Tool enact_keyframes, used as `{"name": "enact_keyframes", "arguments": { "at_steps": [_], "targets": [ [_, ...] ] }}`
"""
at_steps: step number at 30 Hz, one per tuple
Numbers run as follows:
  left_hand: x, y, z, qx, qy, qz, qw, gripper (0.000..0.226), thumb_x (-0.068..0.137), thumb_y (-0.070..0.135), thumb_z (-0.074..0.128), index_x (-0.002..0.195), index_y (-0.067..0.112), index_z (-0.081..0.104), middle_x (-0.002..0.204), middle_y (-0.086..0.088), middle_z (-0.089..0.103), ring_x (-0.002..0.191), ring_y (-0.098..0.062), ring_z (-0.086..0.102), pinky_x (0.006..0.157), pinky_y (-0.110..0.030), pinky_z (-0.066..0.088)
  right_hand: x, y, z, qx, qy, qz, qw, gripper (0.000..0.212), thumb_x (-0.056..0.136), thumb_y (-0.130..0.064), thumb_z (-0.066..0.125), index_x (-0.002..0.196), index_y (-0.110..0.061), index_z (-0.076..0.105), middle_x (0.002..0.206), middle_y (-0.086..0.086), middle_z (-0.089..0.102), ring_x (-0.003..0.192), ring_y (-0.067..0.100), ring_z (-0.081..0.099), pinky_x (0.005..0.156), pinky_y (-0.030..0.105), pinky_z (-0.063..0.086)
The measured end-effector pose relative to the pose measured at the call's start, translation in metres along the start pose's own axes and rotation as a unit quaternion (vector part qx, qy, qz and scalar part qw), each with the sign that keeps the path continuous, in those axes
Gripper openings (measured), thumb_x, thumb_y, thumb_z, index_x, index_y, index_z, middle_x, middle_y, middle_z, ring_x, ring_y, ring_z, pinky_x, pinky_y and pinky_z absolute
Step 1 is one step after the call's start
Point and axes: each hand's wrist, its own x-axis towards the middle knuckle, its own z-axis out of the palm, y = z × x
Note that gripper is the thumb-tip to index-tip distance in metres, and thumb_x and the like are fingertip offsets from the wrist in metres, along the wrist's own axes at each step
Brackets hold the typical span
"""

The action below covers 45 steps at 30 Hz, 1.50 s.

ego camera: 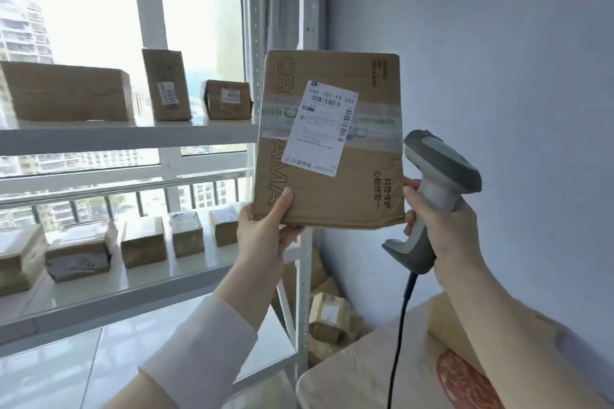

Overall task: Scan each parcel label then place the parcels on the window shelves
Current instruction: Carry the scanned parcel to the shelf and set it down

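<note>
Parcel (332, 149): held up in the middle, label (320, 128) facing us for scanning.
Left hand (265, 232): grip pinches the parcel's near left corner.
Right hand (445, 236): grip wraps the scanner (438, 166), just right.

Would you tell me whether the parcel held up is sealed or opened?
Sealed on the visible face: tape runs unbroken across the parcel, beneath its label; the left hand holds it.

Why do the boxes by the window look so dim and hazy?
Head view: the window is blown out white, so the shelf parcels are backlit and soft; the label on the held parcel shows its large digits clearly, though its fine print blurs.
</note>
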Motion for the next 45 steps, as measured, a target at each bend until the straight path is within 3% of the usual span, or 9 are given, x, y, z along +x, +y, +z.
{"name": "enact_keyframes", "arguments": {
  "at_steps": [3, 9, 17, 21, 26, 29, 34, 38, 45],
  "targets": [
    [0.004, 0.054, -0.037, 0.007, 0.013, 0.045, 0.999, 0.051, 0.08, 0.017, 0.072, 0.124, 0.005, 0.05, 0.111, -0.012, 0.064, 0.094, -0.03, 0.067, 0.071, -0.035, 0.06, -0.012, -0.015, 0.054, 0.008, -0.048, -0.009, 0.999, 0.012, 0.084, -0.011, 0.069, 0.079, -0.022, 0.067, 0.046, -0.005, 0.055, 0.044, 0.013, 0.046, 0.044, 0.016, 0.044],
    [0.001, 0.168, -0.116, 0.026, 0.001, 0.131, 0.991, 0.04, 0.082, 0.019, 0.07, 0.117, 0.013, 0.05, 0.103, -0.004, 0.063, 0.096, -0.029, 0.066, 0.09, -0.042, 0.054, -0.05, -0.051, 0.17, 0.055, -0.114, -0.042, 0.991, 0.007, 0.082, -0.011, 0.071, 0.083, -0.016, 0.067, 0.055, -0.004, 0.06, 0.044, 0.01, 0.049, 0.057, 0.029, 0.048],
    [0.004, 0.314, -0.227, 0.106, 0.064, 0.235, 0.964, 0.061, 0.082, 0.03, 0.069, 0.136, 0.018, 0.043, 0.114, 0.004, 0.057, 0.118, -0.021, 0.052, 0.101, -0.029, 0.042, -0.108, -0.101, 0.331, 0.103, -0.193, -0.065, 0.974, 0.012, 0.078, -0.013, 0.075, 0.088, -0.014, 0.067, 0.059, -0.004, 0.065, 0.047, 0.009, 0.056, 0.055, 0.027, 0.048],
    [0.014, 0.367, -0.273, 0.125, 0.107, 0.266, 0.95, 0.063, 0.084, 0.033, 0.066, 0.139, 0.015, 0.042, 0.126, 0.0, 0.057, 0.118, -0.017, 0.051, 0.094, -0.024, 0.039, -0.126, -0.115, 0.404, 0.099, -0.235, -0.075, 0.964, 0.012, 0.078, -0.015, 0.075, 0.084, -0.017, 0.065, 0.074, 0.0, 0.067, 0.06, 0.014, 0.059, 0.059, 0.028, 0.051],
    [0.05, 0.427, -0.315, 0.128, 0.128, 0.289, 0.94, 0.045, 0.084, 0.031, 0.068, 0.123, 0.014, 0.054, 0.112, 0.002, 0.065, 0.093, -0.007, 0.061, 0.064, -0.011, 0.045, -0.127, -0.121, 0.488, 0.09, -0.268, -0.076, 0.956, 0.01, 0.079, -0.015, 0.075, 0.083, -0.015, 0.066, 0.067, 0.0, 0.064, 0.044, 0.008, 0.055, 0.045, 0.021, 0.047],
    [0.084, 0.452, -0.342, 0.145, 0.159, 0.3, 0.929, 0.052, 0.081, 0.034, 0.07, 0.126, 0.014, 0.053, 0.116, -0.001, 0.064, 0.103, -0.013, 0.059, 0.081, -0.02, 0.044, -0.119, -0.114, 0.537, 0.089, -0.286, -0.072, 0.951, 0.011, 0.079, -0.013, 0.074, 0.078, -0.017, 0.063, 0.069, 0.001, 0.062, 0.052, 0.011, 0.054, 0.049, 0.024, 0.047],
    [0.135, 0.491, -0.38, 0.182, 0.196, 0.309, 0.913, 0.069, 0.068, 0.047, 0.074, 0.125, 0.014, 0.055, 0.115, -0.004, 0.065, 0.103, -0.019, 0.061, 0.072, -0.028, 0.046, -0.096, -0.092, 0.618, 0.088, -0.322, -0.053, 0.941, 0.01, 0.079, -0.01, 0.073, 0.085, -0.013, 0.066, 0.066, 0.001, 0.062, 0.046, 0.007, 0.056, 0.046, 0.022, 0.048],
    [0.169, 0.515, -0.409, 0.212, 0.236, 0.292, 0.902, 0.058, 0.074, 0.043, 0.073, 0.119, 0.009, 0.058, 0.112, -0.007, 0.065, 0.095, -0.021, 0.061, 0.077, -0.032, 0.049, -0.083, -0.076, 0.676, 0.076, -0.349, -0.003, 0.934, 0.019, 0.078, -0.01, 0.074, 0.095, -0.009, 0.066, 0.067, 0.004, 0.062, 0.05, 0.009, 0.058, 0.045, 0.021, 0.047],
    [0.208, 0.55, -0.44, 0.282, 0.243, 0.23, 0.899, 0.035, 0.084, 0.043, 0.062, 0.1, 0.012, 0.055, 0.087, -0.004, 0.056, 0.072, -0.018, 0.055, 0.05, -0.027, 0.043, -0.079, -0.072, 0.739, 0.011, -0.369, -0.017, 0.929, 0.008, 0.081, -0.007, 0.07, 0.087, -0.007, 0.066, 0.065, 0.008, 0.061, 0.049, 0.011, 0.057, 0.039, 0.016, 0.047]
  ]
}}
